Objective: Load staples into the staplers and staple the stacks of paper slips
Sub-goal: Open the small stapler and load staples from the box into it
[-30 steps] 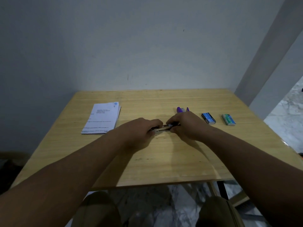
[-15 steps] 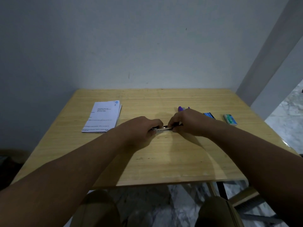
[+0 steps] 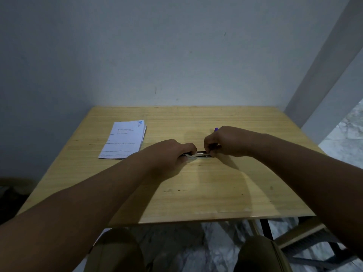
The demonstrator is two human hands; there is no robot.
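At mid-counter (image 3: 196,193), left hand (image 3: 172,152) and right hand (image 3: 222,141) grip the slim metal stapler (image 3: 200,154), loading unfinished; white paper slips (image 3: 123,140) near the left edge unstapled

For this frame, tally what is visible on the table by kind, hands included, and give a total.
Hands: 2, left hand and right hand, both on the stapler
Metal stapler: 1
Stack of paper slips: 1
Purple object, mostly hidden behind the right hand: 1
Total: 5
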